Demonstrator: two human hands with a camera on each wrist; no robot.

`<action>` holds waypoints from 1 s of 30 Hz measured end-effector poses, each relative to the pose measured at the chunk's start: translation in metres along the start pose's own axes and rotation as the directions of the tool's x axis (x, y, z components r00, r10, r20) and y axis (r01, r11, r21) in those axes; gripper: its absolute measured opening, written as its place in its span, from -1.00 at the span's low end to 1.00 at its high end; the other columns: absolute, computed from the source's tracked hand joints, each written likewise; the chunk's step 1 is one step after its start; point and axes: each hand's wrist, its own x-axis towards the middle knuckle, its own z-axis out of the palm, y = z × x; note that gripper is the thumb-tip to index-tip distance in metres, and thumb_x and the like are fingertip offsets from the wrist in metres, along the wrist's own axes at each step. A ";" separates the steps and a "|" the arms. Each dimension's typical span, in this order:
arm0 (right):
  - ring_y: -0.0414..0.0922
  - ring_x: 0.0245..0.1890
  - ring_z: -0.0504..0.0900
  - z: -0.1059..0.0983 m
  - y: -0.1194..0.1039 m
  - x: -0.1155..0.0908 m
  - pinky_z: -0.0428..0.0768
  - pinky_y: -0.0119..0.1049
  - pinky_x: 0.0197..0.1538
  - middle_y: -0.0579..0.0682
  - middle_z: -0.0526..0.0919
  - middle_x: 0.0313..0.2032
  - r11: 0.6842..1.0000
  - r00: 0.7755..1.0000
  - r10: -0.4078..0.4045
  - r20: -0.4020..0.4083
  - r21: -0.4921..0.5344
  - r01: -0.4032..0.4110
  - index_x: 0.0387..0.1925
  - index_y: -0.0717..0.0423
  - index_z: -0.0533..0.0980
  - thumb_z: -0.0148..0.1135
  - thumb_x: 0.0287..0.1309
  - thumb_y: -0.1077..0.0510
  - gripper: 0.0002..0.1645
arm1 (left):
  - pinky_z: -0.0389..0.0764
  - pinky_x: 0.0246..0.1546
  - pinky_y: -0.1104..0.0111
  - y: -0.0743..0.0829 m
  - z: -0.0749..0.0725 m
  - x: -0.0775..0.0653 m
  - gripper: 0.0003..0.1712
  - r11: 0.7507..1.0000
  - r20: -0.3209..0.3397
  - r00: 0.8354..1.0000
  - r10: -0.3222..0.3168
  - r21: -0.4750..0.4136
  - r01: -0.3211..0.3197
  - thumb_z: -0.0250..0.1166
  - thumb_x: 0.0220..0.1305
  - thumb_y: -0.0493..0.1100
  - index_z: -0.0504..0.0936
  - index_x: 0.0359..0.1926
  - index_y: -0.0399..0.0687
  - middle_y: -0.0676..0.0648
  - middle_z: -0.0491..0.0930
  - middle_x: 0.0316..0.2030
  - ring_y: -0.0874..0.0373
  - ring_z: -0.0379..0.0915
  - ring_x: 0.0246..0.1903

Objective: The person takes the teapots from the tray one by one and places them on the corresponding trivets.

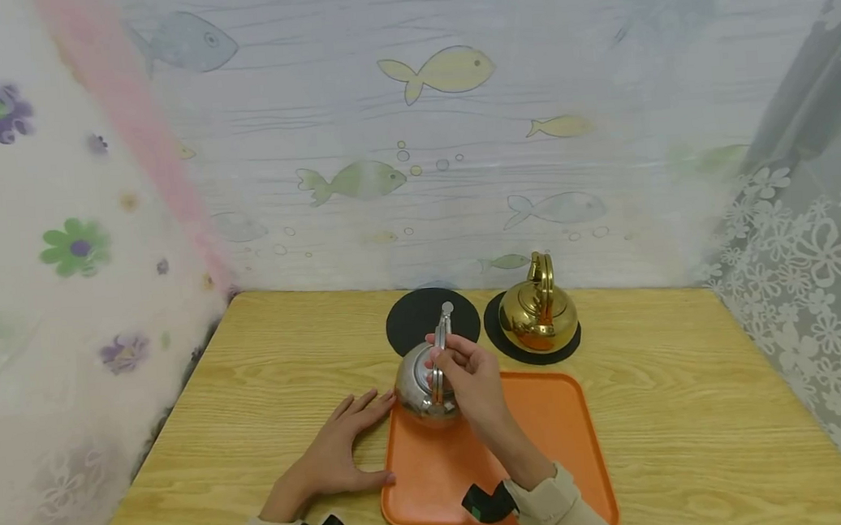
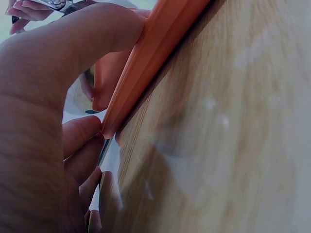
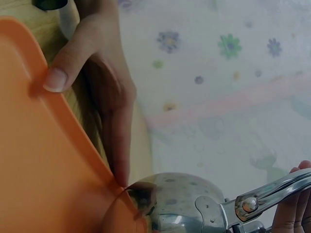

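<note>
A silver kettle (image 1: 416, 385) is at the far left corner of an orange tray (image 1: 550, 440). My right hand (image 1: 478, 379) grips its upright handle from the right, thumb and fingers curled around the bar. Whether the kettle's base touches the tray is hard to tell. At the tray's left edge my left hand (image 1: 341, 448) lies with fingers stretched and thumb spread. The right wrist view shows its thumb (image 3: 57, 77) on the tray's rim and its fingertips by the same side, close to the shiny kettle body (image 3: 180, 206).
Beyond the silver kettle lies a round black mat (image 1: 424, 315). A gold kettle (image 1: 530, 320) stands to its right on another black mat (image 1: 497, 334). All of this is on a wood-grain table (image 1: 694, 406), with patterned sheeting (image 1: 360, 242) behind and at the sides.
</note>
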 end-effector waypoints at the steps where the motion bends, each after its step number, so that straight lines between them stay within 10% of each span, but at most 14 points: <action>1: -0.22 -0.25 0.72 0.000 0.000 0.000 0.68 -0.44 -0.24 0.30 0.71 -0.02 1.000 1.000 -0.001 0.001 -0.004 0.001 0.18 0.33 0.57 0.20 0.42 0.23 -0.62 | -0.01 0.47 -0.22 0.000 0.000 0.000 0.16 1.000 0.003 1.000 -0.007 -0.006 0.007 0.51 -0.05 0.41 0.28 0.55 0.23 0.14 0.30 0.49 -0.16 0.12 0.52; 30: -0.20 -0.33 0.67 -0.003 0.004 0.020 0.69 -0.43 -0.25 0.05 0.71 -0.30 0.999 0.998 -0.036 0.057 0.006 0.035 0.15 0.33 0.59 0.18 0.43 0.24 -0.65 | 0.01 0.45 -0.24 0.000 0.002 0.000 0.14 1.000 -0.006 1.000 0.012 0.025 -0.012 0.50 -0.02 0.39 0.30 0.54 0.14 0.04 0.31 0.50 -0.19 0.13 0.51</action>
